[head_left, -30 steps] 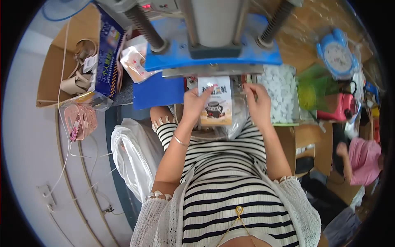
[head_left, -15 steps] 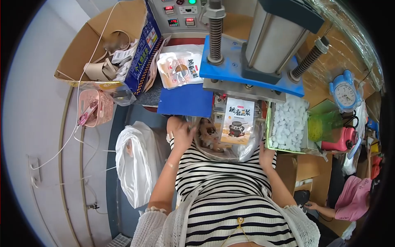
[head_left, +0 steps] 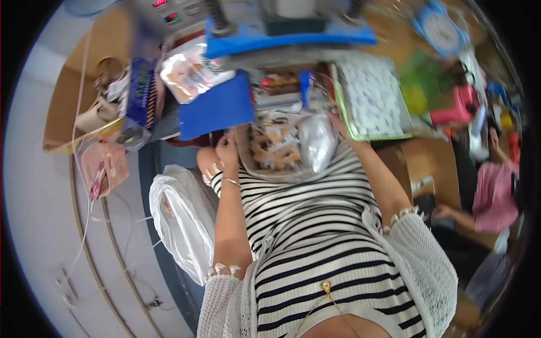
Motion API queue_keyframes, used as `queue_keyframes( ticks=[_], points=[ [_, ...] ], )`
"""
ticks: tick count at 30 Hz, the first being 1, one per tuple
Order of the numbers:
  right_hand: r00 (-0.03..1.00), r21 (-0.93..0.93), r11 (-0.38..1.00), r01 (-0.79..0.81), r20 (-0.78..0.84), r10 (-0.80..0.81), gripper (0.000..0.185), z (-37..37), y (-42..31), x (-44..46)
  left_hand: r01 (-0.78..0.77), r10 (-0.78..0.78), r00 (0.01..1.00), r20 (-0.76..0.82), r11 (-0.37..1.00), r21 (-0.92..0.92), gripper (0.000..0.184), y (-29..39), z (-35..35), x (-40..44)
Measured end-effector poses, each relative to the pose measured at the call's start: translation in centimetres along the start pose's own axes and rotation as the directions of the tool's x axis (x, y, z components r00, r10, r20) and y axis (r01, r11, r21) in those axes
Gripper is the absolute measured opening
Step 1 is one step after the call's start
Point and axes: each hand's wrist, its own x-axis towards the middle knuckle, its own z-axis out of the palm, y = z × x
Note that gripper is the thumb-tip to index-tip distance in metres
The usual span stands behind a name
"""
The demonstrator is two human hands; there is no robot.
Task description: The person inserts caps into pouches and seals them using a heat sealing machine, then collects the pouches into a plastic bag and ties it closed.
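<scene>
On my lap, against the bench, stands a light-coloured bin (head_left: 244,155) holding several small printed packets (head_left: 276,141) and a bulging clear plastic bag (head_left: 317,142). My left hand (head_left: 226,149) is closed at the bin's left rim, its fingers curled and somewhat blurred. On the opposite side, my right hand (head_left: 341,128) lies against the bin's right edge, its fingers largely hidden. Beyond the bin is the blue press (head_left: 293,44), smeared by motion. A blue sheet (head_left: 217,110) lies left of the bin, with shiny printed pouches (head_left: 191,73) behind it.
A green-edged box of white pieces (head_left: 375,98) stands right of the bin. Farther right are a pink container (head_left: 456,106) and a blue clock (head_left: 442,31). Left are a cardboard box (head_left: 84,84), pink basket (head_left: 107,169) and white bag (head_left: 183,219). A co-worker (head_left: 493,194) sits at right.
My view has tilted and shifted, so the bench sits higher in the picture. The large printed pouch that stood over the bin is no longer there. Both hands remain beside the bin.
</scene>
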Motion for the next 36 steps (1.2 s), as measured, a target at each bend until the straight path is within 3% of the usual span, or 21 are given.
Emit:
queue_keyframes(
  ticks=[1, 2, 7, 8, 9, 10, 11, 14, 16, 18, 20, 21, 22, 24, 25, 26, 28, 29, 32, 34, 36],
  points=[
    [0.908, 0.429, 0.803, -0.414, 0.138, 0.394, 0.022, 0.8, 0.2, -0.9, -0.019, 0.019, 1.000, 0.000, 0.998, -0.057, 0.024, 0.5, 0.2, -0.2],
    [0.687, 0.690, 0.293, -0.661, 0.400, 0.607, 0.020, 1.6, 0.4, -1.5, -0.012, 0.014, 0.999, 0.030, 0.998, -0.054, 0.024, 1.1, 0.4, -0.5],
    [0.585, 0.670, 0.198, -0.715, 0.419, 0.694, 0.021, 2.5, 0.8, -4.5, -0.099, 0.102, 0.994, -0.039, 0.993, 0.070, 0.020, 4.2, -0.9, -2.5],
    [0.940, 0.355, 0.871, -0.340, 0.098, 0.327, 0.023, 2.9, 0.5, -5.9, -0.135, 0.135, 0.991, 0.010, 0.982, 0.129, 0.019, 4.5, -1.5, -3.1],
    [0.896, 0.432, 0.785, -0.443, 0.229, 0.379, 0.028, 3.5, 0.8, -6.5, -0.175, 0.163, 0.983, 0.081, 0.968, 0.178, 0.018, 4.9, -2.1, -3.7],
    [0.744, 0.000, 0.827, -0.562, 0.435, 0.506, 0.035, 1.0, -2.1, -3.9, -0.280, 0.267, 0.950, 0.161, 0.958, 0.064, 0.018, 1.7, -3.2, -2.7],
    [0.837, -0.016, 0.880, -0.475, 0.300, 0.457, 0.042, 2.7, -1.3, -5.8, -0.214, 0.195, 0.969, 0.154, 0.969, 0.121, 0.017, 2.6, -3.1, -3.9],
    [0.742, -0.116, 0.821, -0.559, 0.372, 0.558, 0.044, 0.0, -3.4, -3.8, -0.359, 0.310, 0.928, 0.208, 0.893, 0.272, 0.018, 4.8, -2.9, -7.0],
    [0.738, -0.098, 0.857, -0.506, 0.465, 0.489, 0.034, -3.1, -6.0, -2.5, -0.346, 0.286, 0.931, 0.226, 0.887, 0.304, 0.018, 5.4, -3.1, -7.6],
    [0.548, -0.290, 0.941, -0.172, 0.766, 0.337, 0.023, -4.1, -7.6, -1.7, -0.265, 0.188, 0.947, 0.259, 0.916, 0.303, 0.017, 6.1, -2.9, -8.0],
    [0.588, -0.226, 0.963, -0.145, 0.763, 0.268, 0.018, -5.1, -11.1, -1.5, -0.311, 0.213, 0.924, 0.317, 0.902, 0.300, 0.016, 7.7, -1.6, -8.9],
    [0.818, -0.027, 0.999, 0.030, 0.575, -0.009, 0.017, -4.9, -12.0, -2.1, -0.352, 0.238, 0.903, 0.357, 0.886, 0.300, 0.015, 9.0, -0.9, -9.7],
    [0.915, 0.114, 0.959, 0.258, 0.289, -0.281, 0.017, -4.7, -12.9, -2.5, -0.393, 0.261, 0.881, 0.394, 0.869, 0.301, 0.014, 10.3, -0.3, -10.5],
    [0.891, 0.238, 0.867, 0.439, 0.011, -0.454, 0.018, -4.7, -15.1, -1.0, -0.467, 0.327, 0.833, 0.446, 0.848, 0.251, 0.014, 12.8, 1.1, -12.2],
    [0.892, 0.242, 0.867, 0.436, 0.011, -0.452, 0.018, -4.7, -15.7, -0.4, -0.534, 0.390, 0.781, 0.487, 0.822, 0.199, 0.015, 13.9, 1.6, -13.1],
    [0.931, 0.420, 0.869, 0.261, 0.130, -0.342, 0.019, -4.6, -16.2, 0.3, -0.596, 0.451, 0.723, 0.523, 0.790, 0.143, 0.015, 14.6, 1.9, -13.7],
    [0.897, 0.651, 0.743, -0.157, 0.409, -0.169, 0.021, -4.2, -16.6, 1.2, -0.560, 0.403, 0.739, 0.539, 0.813, 0.160, 0.014, 15.3, 1.8, -14.5],
    [0.896, 0.650, 0.743, -0.159, 0.412, -0.168, 0.021, -3.7, -16.3, 1.6, -0.524, 0.357, 0.752, 0.554, 0.834, 0.174, 0.013, 15.5, 1.9, -14.8],
    [0.749, 0.704, 0.330, -0.629, 0.662, 0.016, 0.023, -2.1, -14.4, 2.8, -0.468, 0.248, 0.756, 0.606, 0.852, 0.234, 0.010, 15.7, 2.8, -16.3],
    [0.718, 0.699, 0.301, -0.649, 0.694, -0.063, 0.026, -0.1, -13.6, 1.3, -0.446, 0.121, 0.723, 0.680, 0.834, 0.325, 0.008, 15.7, 3.7, -16.9],
    [0.644, 0.681, 0.239, -0.692, 0.732, -0.221, 0.044, 1.7, -13.3, -0.5, -0.498, 0.167, 0.713, 0.680, 0.804, 0.325, 0.008, 15.0, 3.4, -16.4]
  ],
)
